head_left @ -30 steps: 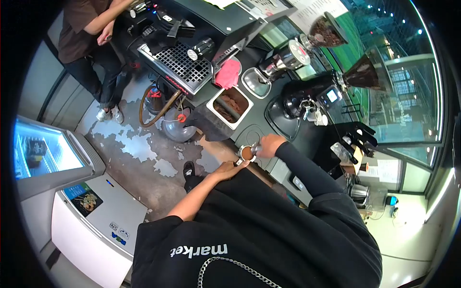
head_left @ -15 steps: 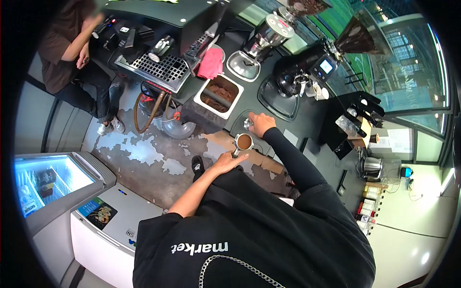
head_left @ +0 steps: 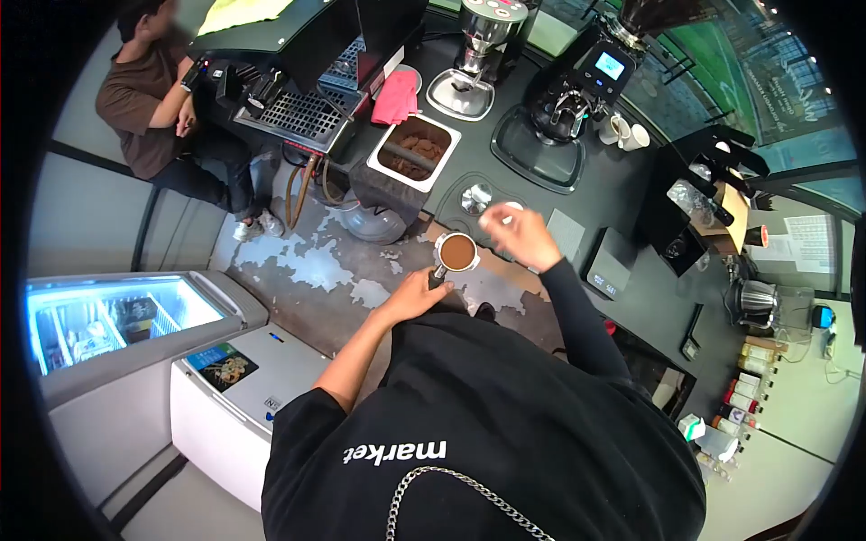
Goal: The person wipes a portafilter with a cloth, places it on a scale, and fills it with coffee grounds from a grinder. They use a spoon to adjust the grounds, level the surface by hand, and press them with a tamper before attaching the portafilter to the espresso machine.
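Observation:
My left hand [head_left: 410, 296] grips the handle of a portafilter [head_left: 456, 252], whose basket is filled with brown ground coffee and held level in front of the dark counter [head_left: 622, 189]. My right hand [head_left: 517, 236] hovers just right of the basket, fingers loosely spread, holding nothing. A small round metal tamper [head_left: 475, 198] rests on the counter mat just beyond the portafilter.
A knock box [head_left: 414, 155] with spent grounds and a pink cloth [head_left: 397, 96] sit at the counter's left end. Behind them stand two grinders [head_left: 577, 86], a scale [head_left: 612, 263] and cups [head_left: 629, 133]. Another person [head_left: 153, 108] sits at the espresso machine [head_left: 298, 81]. A chest freezer [head_left: 117, 325] stands left.
My right hand has let go of the tamper on the mat and lifted away to the right. The portafilter stays in my left hand; the view has tilted down.

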Demonstrator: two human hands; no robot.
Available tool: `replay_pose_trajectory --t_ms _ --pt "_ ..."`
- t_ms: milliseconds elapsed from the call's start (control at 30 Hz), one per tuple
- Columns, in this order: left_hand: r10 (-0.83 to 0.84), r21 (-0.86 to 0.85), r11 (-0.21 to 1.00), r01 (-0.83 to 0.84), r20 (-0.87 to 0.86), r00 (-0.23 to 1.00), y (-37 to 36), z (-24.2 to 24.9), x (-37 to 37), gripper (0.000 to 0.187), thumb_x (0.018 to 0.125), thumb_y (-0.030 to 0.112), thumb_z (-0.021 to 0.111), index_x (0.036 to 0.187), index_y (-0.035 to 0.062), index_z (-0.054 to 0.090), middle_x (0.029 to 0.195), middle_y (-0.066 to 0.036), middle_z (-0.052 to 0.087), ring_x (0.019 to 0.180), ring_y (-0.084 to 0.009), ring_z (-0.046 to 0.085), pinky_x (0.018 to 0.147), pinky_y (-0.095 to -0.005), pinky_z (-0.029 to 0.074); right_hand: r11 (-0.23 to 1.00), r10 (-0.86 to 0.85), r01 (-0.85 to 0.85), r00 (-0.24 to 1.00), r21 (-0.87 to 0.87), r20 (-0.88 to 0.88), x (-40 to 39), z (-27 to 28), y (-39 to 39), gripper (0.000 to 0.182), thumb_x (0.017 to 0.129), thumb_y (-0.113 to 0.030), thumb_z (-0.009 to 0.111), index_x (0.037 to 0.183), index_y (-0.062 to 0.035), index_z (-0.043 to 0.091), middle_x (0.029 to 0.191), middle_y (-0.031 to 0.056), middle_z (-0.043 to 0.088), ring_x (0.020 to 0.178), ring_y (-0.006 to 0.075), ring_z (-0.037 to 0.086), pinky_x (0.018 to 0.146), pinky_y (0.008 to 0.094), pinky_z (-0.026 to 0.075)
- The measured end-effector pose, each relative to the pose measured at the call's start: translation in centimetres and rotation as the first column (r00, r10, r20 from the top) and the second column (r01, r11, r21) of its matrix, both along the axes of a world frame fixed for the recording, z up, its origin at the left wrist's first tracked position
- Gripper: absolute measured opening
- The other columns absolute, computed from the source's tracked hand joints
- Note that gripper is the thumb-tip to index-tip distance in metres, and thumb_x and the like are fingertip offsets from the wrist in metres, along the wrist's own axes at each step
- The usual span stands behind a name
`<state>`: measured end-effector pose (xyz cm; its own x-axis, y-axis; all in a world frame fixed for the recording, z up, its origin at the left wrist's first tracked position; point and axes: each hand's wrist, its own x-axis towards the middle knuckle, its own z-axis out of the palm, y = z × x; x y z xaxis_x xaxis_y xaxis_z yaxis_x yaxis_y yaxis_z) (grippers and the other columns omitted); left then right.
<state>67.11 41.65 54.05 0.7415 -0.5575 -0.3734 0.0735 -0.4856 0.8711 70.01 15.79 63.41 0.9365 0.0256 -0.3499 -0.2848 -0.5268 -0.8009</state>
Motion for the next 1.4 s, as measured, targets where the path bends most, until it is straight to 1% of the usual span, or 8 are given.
replay_pose_trajectory --t_ms 200,333,400,533,667,867,1067,1400 --pt "0.264 0.105 0.957 -0.269 0.058 0.963 -5.6 4.0 -6.6 0.063 0.093 0.042 0.071 0.122 -0.0126 0.060 0.077 -0.020 0.068 0.073 -0.0259 0.066 0.072 -0.0415 0.052 0.881 -0.371 0.268 0.903 0.391 0.216 -8.6 -4.7 2.0 0.023 0.101 -0.020 0.066 0.107 0.0019 0.070 0.094 0.0083 0.072 0.079 0.0110 0.069 0.067 0.0276 0.058" --pt "0.383 0.064 0.923 -0.380 -0.045 0.922 -8.9 0.3 -10.7 0.060 0.094 0.042 0.070 0.120 -0.0112 0.061 0.062 -0.012 0.062 0.061 -0.0157 0.061 0.060 -0.0377 0.049 0.534 -0.515 0.309 0.857 0.787 0.013 -13.2 -7.0 0.2 0.024 0.100 -0.009 0.066 0.119 0.0046 0.063 0.108 0.0103 0.065 0.086 0.0153 0.068 0.076 0.0291 0.061" --pt "0.391 0.026 0.920 -0.390 -0.061 0.918 -9.8 1.2 -12.2 0.040 0.099 0.035 0.069 0.107 -0.0030 0.060 0.061 0.001 0.058 0.054 -0.0062 0.052 0.050 -0.0262 0.040 0.495 -0.339 0.251 0.937 0.832 -0.081 -15.2 -6.5 -1.4 0.041 0.095 -0.005 0.071 0.131 0.0023 0.054 0.117 0.0111 0.059 0.097 0.0177 0.066 0.081 0.0302 0.059" --pt "0.201 0.226 0.953 -0.204 0.036 0.979 -9.0 7.8 -13.7 0.048 0.097 0.039 0.069 0.108 -0.0066 0.062 0.060 -0.008 0.058 0.056 -0.0112 0.055 0.051 -0.0329 0.042 0.908 -0.142 0.002 0.942 0.419 0.304 -12.7 -4.7 -6.5 0.049 0.093 -0.020 0.076 0.136 -0.0071 0.055 0.124 0.0107 0.059 0.102 0.0188 0.063 0.084 0.0347 0.055" --pt "-0.001 0.295 0.955 0.002 -0.006 1.000 -7.4 10.7 -14.8 0.044 0.095 0.038 0.069 0.108 -0.0039 0.063 0.064 -0.015 0.061 0.059 -0.0213 0.060 0.059 -0.0406 0.046 0.560 0.602 -0.813 0.531 0.158 0.596 -7.0 0.9 -5.5 0.023 0.091 -0.026 0.074 0.104 -0.0069 0.076 0.101 0.0089 0.071 0.094 0.0251 0.068 0.078 0.0346 0.053" --pt "-0.183 0.302 0.937 0.177 -0.010 0.983 -4.0 13.6 -16.9 0.041 0.097 0.038 0.067 0.100 -0.0024 0.061 0.069 -0.015 0.062 0.063 -0.0204 0.060 0.061 -0.0375 0.046 0.144 0.907 -0.989 0.119 -0.033 0.404 -4.3 1.5 -1.6 0.024 0.094 -0.027 0.072 0.096 -0.0026 0.076 0.081 0.0102 0.069 0.074 0.0244 0.068 0.068 0.0360 0.053" --pt "0.221 -0.216 0.898 -0.382 -0.529 0.819 1.7 14.8 -19.4 0.028 0.105 0.031 0.060 0.100 0.0057 0.049 0.067 0.004 0.045 0.060 -0.0060 0.043 0.056 -0.0249 0.039 0.787 0.497 -0.426 0.867 0.446 -0.049 -7.9 -0.2 -1.3 0.044 0.107 -0.044 0.053 0.093 -0.0046 0.067 0.052 -0.0043 0.048 0.040 0.0023 0.041 0.040 0.0212 0.032" --pt "0.350 -0.360 0.595 -0.719 -0.689 0.634 16.8 14.6 -17.3 0.025 0.107 0.030 0.056 0.102 0.0075 0.047 0.089 -0.002 0.055 0.076 -0.0094 0.056 0.069 -0.0279 0.055 0.750 0.320 -0.107 0.923 0.653 -0.216 -11.3 -1.7 19.1 0.063 0.106 -0.063 0.038 0.089 -0.0047 0.058 0.056 -0.0084 0.036 0.044 0.0024 0.028 0.042 0.0221 0.023"
